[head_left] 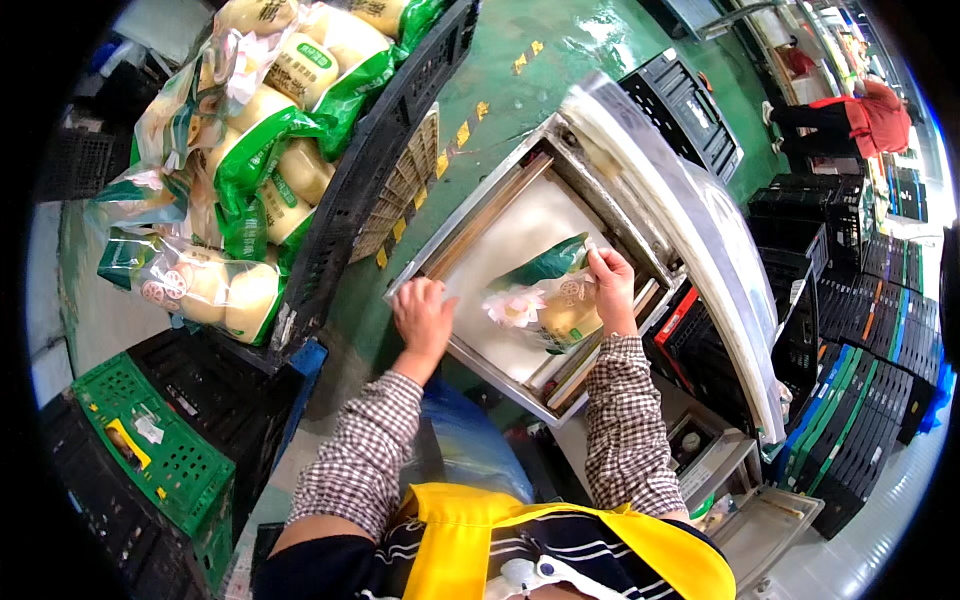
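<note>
My right hand (614, 284) pinches the upper right edge of a clear and green plastic bag of lotus root (570, 315), printed with a pink flower. The bag is over the white bed of a metal-framed vacuum sealer (490, 230); whether it rests there I cannot tell. Its clear curved lid (715, 235) stands raised along the right side. My left hand (422, 322) holds nothing; its fingers are apart at the sealer's near left rim.
On the left, a black crate (370, 150) is heaped with similar lotus root bags (265, 215). A green crate (160, 440) sits below it. Stacked black crates (860, 400) line the right, and a person in red (875, 120) stands far right. Green floor runs behind the sealer.
</note>
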